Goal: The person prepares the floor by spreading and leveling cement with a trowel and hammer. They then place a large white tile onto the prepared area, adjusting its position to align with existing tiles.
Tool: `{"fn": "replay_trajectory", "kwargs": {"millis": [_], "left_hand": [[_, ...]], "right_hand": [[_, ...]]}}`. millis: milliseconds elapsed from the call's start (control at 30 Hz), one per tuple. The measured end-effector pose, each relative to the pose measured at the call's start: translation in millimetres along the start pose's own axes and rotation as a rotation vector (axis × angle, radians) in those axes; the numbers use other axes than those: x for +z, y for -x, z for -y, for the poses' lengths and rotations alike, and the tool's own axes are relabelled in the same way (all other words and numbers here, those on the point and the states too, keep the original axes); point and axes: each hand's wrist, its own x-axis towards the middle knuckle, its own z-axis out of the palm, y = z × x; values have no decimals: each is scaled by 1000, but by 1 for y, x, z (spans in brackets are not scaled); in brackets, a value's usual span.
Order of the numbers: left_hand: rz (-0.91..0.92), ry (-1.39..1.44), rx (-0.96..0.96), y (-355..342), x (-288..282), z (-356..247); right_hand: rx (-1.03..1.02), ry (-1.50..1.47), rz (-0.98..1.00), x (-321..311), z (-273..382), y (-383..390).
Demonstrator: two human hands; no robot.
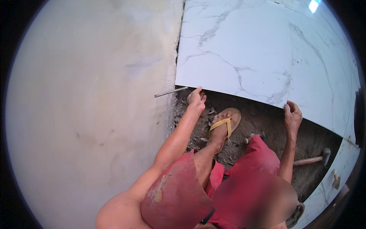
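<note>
A large white marble-patterned tile [236,45] with grey veins spans the upper middle, its near edge above bare dirt. My left hand [196,100] is closed at the tile's near left corner, thumb tip at the edge and other fingers curled below it. Just left of that hand, a thin metal rod [169,92] sticks out toward the wall; its inner end is hidden near the tile's corner. Farther right, my right hand [292,116] pinches the same near edge between thumb and fingers.
A plain beige wall [91,87] rises on the left. My sandalled foot [225,120] stands on dirt and rubble [248,120]. To the right lies a hammer [310,160] with a reddish handle, by more marble tiles [324,187] carrying a small tan object [336,180].
</note>
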Motion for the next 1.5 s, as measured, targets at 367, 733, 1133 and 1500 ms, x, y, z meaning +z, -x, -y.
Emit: {"fn": "replay_trajectory", "kwargs": {"millis": [367,733,1133,1500], "left_hand": [[179,127,41,0,7,5],[175,173,68,-34,2,-2],[281,59,-20,-23,-5,-7],[83,97,28,-34,2,-6]], "right_hand": [[22,62,-3,-15,-25,-6],[12,-114,46,-31,-34,-15],[-79,-248,-72,-14,-48,15],[18,-380,-2,-7,-36,24]]}}
